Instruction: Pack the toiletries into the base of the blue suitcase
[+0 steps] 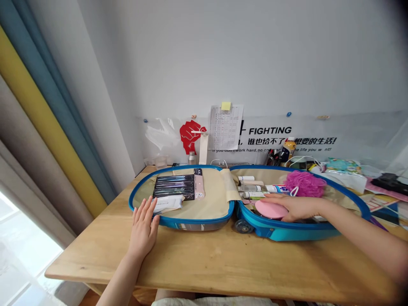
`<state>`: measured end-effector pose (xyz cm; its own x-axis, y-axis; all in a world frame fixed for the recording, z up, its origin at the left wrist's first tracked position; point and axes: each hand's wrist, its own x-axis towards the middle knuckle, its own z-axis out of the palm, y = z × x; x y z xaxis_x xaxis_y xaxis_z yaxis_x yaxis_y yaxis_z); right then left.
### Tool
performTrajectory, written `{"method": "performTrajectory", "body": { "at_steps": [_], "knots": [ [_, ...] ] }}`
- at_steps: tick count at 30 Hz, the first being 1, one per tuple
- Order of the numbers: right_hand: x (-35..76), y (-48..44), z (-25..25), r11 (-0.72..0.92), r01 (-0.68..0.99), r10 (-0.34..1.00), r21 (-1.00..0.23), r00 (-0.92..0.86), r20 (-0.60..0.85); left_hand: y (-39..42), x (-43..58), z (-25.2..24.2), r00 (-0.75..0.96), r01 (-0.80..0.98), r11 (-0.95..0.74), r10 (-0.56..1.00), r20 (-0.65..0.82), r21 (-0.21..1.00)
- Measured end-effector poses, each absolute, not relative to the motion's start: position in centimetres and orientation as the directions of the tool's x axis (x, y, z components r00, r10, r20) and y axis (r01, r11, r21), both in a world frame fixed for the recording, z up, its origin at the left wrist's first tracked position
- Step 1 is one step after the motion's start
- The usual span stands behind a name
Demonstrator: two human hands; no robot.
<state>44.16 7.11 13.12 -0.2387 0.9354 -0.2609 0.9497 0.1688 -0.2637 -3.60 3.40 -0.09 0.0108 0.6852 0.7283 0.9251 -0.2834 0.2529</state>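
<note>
A small blue suitcase (197, 225) lies opened flat on a wooden table, both halves facing up. My left hand (144, 227) rests with outstretched fingers over the front rim of the left half, beside a white packet (168, 204). Behind that packet lies a pack of toothbrushes (175, 183) with a dark tray. Over the right half, my right hand (296, 206) grips a smooth pink oval object (269, 209); its underside is hidden. Close by lie several small bottles with white caps (249, 188), a toothpaste tube (276, 188) and a purple bath puff (305, 184).
The wooden table (197, 259) extends in front of the suitcase. Behind it stand a small bottle (191, 158), a white stand (203, 148) and a yellow bottle (288, 148). Papers and packets (344, 168) crowd the right side. Curtains (54, 110) hang at left.
</note>
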Motion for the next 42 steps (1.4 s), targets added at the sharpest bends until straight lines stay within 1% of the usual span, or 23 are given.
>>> {"method": "performTrajectory", "body": {
  "at_steps": [3, 8, 11, 13, 16, 19, 21, 23, 26, 29, 33, 38, 40, 42],
  "knots": [
    [44.1, 7.3, 12.4, 0.195, 0.935, 0.936, -0.296, -0.268, -0.229, 3.5, -3.7, -0.2, 0.015, 0.925, -0.285, 0.688, 0.726, 0.251],
    [44.8, 7.5, 11.9, 0.163, 0.953, 0.946, -0.257, -0.225, -0.234, 3.5, -3.7, -0.2, 0.014, 0.924, -0.288, 0.683, 0.73, 0.251],
    [45.2, 7.8, 13.0, 0.136, 0.958, 0.953, -0.251, -0.195, -0.23, 3.4, -3.6, -0.1, 0.007, 0.924, -0.284, 0.681, 0.732, 0.255],
    [44.7, 8.2, 14.5, 0.141, 0.95, 0.963, -0.277, -0.196, -0.183, 3.4, -3.5, -0.1, 0.013, 0.923, -0.288, 0.685, 0.728, 0.254],
    [41.8, 9.1, 17.3, 0.224, 0.926, 0.963, -0.306, -0.258, -0.077, 3.5, -3.5, 0.0, 0.011, 0.922, -0.288, 0.687, 0.726, 0.259],
    [36.3, 10.2, 19.1, 0.384, 0.881, 0.913, -0.275, -0.407, -0.028, 3.5, -3.6, 0.0, 0.005, 0.922, -0.285, 0.686, 0.728, 0.262],
    [32.0, 10.8, 19.1, 0.493, 0.834, 0.851, -0.246, -0.521, -0.062, 3.5, -3.5, 0.0, 0.007, 0.923, -0.286, 0.682, 0.732, 0.258],
    [28.1, 11.3, 18.1, 0.571, 0.792, 0.782, -0.216, -0.605, -0.151, 3.4, -3.5, 0.1, 0.014, 0.924, -0.29, 0.68, 0.733, 0.251],
    [23.8, 11.9, 15.7, 0.605, 0.777, 0.729, -0.176, -0.629, -0.27, 3.4, -3.6, 0.1, 0.021, 0.925, -0.291, 0.683, 0.73, 0.245],
    [21.6, 12.2, 13.6, 0.597, 0.789, 0.726, -0.147, -0.609, -0.32, 3.5, -3.6, 0.0, 0.016, 0.926, -0.285, 0.686, 0.727, 0.248],
    [20.9, 12.4, 12.4, 0.61, 0.778, 0.716, -0.147, -0.621, -0.319, 3.6, -3.7, -0.1, 0.015, 0.925, -0.288, 0.68, 0.733, 0.249],
    [20.8, 12.4, 11.6, 0.658, 0.723, 0.661, -0.212, -0.689, -0.299, 3.6, -3.6, -0.1, 0.026, 0.925, -0.297, 0.668, 0.744, 0.235],
    [20.6, 12.1, 11.4, 0.661, 0.709, 0.656, -0.244, -0.705, -0.27, 3.6, -3.6, 0.0, 0.029, 0.926, -0.298, 0.667, 0.745, 0.231],
    [20.5, 11.9, 11.5, 0.652, 0.707, 0.676, -0.275, -0.706, -0.211, 3.5, -3.6, 0.0, 0.027, 0.926, -0.297, 0.666, 0.745, 0.231]
  ]
}}
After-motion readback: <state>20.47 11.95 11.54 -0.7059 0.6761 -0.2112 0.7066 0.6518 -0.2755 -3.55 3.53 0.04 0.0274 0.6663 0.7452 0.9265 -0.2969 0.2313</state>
